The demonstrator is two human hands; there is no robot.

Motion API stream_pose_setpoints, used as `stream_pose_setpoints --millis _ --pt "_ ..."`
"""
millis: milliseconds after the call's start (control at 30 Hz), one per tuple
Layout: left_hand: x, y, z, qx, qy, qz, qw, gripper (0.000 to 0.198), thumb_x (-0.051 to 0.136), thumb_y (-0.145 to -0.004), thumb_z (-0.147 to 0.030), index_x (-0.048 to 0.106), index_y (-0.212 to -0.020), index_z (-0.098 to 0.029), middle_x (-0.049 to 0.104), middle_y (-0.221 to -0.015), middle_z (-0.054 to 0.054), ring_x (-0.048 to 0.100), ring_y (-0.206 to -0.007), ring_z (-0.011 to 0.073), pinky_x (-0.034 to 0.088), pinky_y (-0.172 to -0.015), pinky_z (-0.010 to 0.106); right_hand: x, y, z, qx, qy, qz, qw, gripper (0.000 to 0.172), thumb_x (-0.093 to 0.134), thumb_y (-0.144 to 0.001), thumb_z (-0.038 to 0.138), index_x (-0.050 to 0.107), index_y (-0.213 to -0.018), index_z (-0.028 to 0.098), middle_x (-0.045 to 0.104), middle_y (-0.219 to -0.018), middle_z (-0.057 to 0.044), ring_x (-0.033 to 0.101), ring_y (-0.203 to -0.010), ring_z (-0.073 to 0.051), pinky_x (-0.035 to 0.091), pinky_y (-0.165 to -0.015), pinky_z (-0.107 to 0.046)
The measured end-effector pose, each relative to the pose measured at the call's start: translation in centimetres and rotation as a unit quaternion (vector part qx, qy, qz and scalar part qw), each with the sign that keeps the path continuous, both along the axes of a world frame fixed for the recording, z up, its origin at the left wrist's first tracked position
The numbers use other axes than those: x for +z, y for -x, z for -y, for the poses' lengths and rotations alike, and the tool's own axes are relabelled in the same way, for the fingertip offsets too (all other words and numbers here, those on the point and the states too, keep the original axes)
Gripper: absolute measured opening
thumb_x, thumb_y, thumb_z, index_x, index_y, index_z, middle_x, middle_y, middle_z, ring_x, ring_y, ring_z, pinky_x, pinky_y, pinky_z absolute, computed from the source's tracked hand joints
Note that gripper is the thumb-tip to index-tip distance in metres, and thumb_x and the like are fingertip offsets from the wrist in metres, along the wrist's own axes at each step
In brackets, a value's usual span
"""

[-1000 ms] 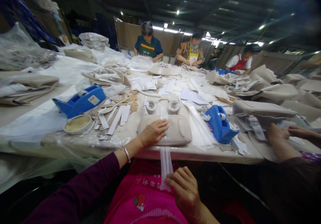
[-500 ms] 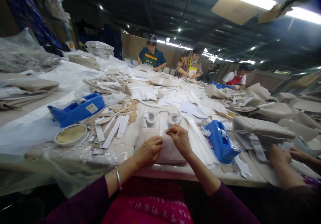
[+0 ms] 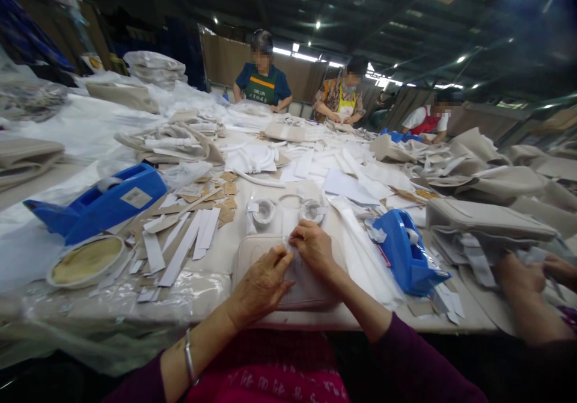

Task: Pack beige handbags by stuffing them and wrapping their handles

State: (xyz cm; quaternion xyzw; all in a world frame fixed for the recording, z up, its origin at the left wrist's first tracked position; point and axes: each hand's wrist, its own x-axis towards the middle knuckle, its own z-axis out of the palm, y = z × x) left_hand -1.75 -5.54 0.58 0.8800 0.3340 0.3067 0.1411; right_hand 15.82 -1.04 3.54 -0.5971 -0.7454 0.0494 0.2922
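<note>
A beige handbag (image 3: 247,258) lies flat at the table's front edge before me. From its far side reach two handle ends or rings wrapped in clear film and white material, a left one (image 3: 261,212) and a right one (image 3: 312,210). A translucent white strip (image 3: 288,219) runs between them onto the bag. My right hand (image 3: 313,249) pinches this strip over the bag's middle. Close against it, my left hand (image 3: 264,279) has thumb and forefinger closed at the same strip, its other fingers curled over the bag. The pinched part is mostly hidden by fingers.
Blue tape dispensers stand left (image 3: 121,195) and right (image 3: 406,252). Nearby are a round tub (image 3: 88,261), white paper strips (image 3: 184,243) and brown card scraps (image 3: 228,195). At right, a co-worker's hands (image 3: 523,273) handle another beige bag (image 3: 491,219). Several people work across the table.
My hands have come closer together at the white strip. My left hand has turned, its thumb and forefinger now showing in a pinch. The view has shifted slightly downward and nearer.
</note>
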Motion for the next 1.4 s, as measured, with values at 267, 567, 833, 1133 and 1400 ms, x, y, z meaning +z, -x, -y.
stream_pose_setpoints --millis 267,567,833,1133,1400 --pt "-0.2 0.0 0.1 0.006 -0.032 -0.054 0.998 0.044 0.058 -0.085 -0.032 0.05 -0.126 -0.017 0.048 -0.128 0.016 0.047 -0.117 0.0296 0.045 -0.101 0.047 0.3 0.0 0.0 0.004 -0.004 0.044 0.999 0.013 0.064 -0.081 0.016 0.063 -0.069 0.022 0.061 -0.081 0.001 0.056 -0.082 -0.015 0.033 -0.057 -0.026" --pt "1.2 -0.7 0.1 -0.013 -0.094 -0.144 0.985 0.043 0.046 -0.09 -0.027 0.048 -0.13 -0.012 0.043 -0.143 0.012 0.027 -0.139 0.0269 0.017 -0.117 0.049 2.0 0.4 0.2 -0.033 0.008 0.054 0.998 0.005 0.057 -0.088 0.02 0.06 -0.091 0.021 0.061 -0.097 -0.001 0.058 -0.078 -0.014 0.034 -0.058 -0.024" --pt "0.2 -0.4 -0.9 -0.013 -0.188 -0.173 0.967 0.047 0.049 -0.089 -0.023 0.043 -0.135 -0.015 0.048 -0.141 0.009 0.032 -0.137 0.0246 0.014 -0.116 0.046 4.9 -17.5 6.5 -0.209 -0.077 -0.247 0.943 0.022 0.052 -0.085 0.035 0.065 -0.093 0.018 0.062 -0.079 -0.002 0.053 -0.062 -0.014 0.043 -0.058 -0.026" --pt "-0.4 -0.8 -2.6 -0.042 -0.28 -0.114 0.952 0.045 0.051 -0.086 -0.031 0.051 -0.128 -0.015 0.055 -0.133 0.011 0.044 -0.129 0.0272 0.019 -0.114 0.044 5.1 -29.3 10.1 -0.302 0.181 -0.365 0.862 0.026 0.06 -0.077 0.032 0.066 -0.094 0.014 0.07 -0.076 -0.008 0.055 -0.061 -0.014 0.031 -0.049 -0.022" --pt "-0.9 -0.7 -3.1 -0.047 -0.302 -0.106 0.946 0.046 0.051 -0.085 -0.035 0.052 -0.127 -0.017 0.058 -0.13 0.011 0.049 -0.125 0.0278 0.022 -0.114 0.044 4.8 -27.7 9.1 -0.309 0.127 -0.437 0.835 0.032 0.065 -0.057 0.014 0.064 -0.089 0.01 0.059 -0.052 0.0 0.053 -0.051 -0.013 0.033 -0.053 -0.025"
